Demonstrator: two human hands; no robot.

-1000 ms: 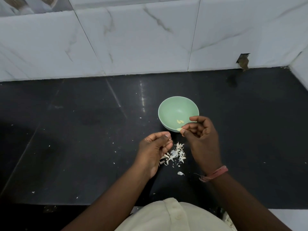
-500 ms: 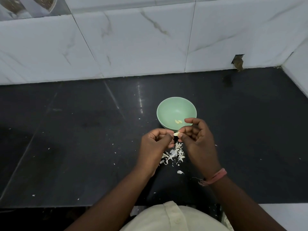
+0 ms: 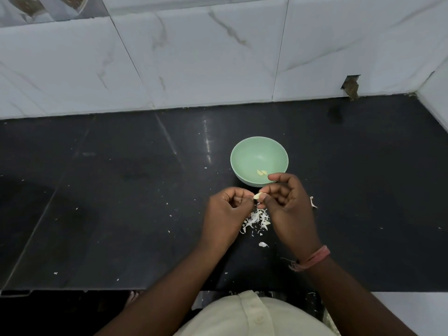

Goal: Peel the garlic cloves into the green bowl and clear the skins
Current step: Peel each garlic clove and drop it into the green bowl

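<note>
A green bowl (image 3: 244,154) stands on the black counter with two peeled cloves (image 3: 261,172) inside. Just in front of it, my right hand (image 3: 287,207) pinches a pale garlic clove (image 3: 257,196) between thumb and fingertips. My left hand (image 3: 226,210), fingers curled, meets the clove from the left with its fingertips. Below the hands lies a small heap of white garlic skins (image 3: 257,220).
Loose skin bits are scattered on the black counter (image 3: 121,202), one (image 3: 313,202) right of my right hand and one (image 3: 263,244) nearer me. A white marble-tiled wall (image 3: 194,64) runs behind and at the far right. The counter's front edge is near my body.
My left hand came up from the skin heap and joined the right hand at the clove. Both hands now hold it together in front of the bowl.
</note>
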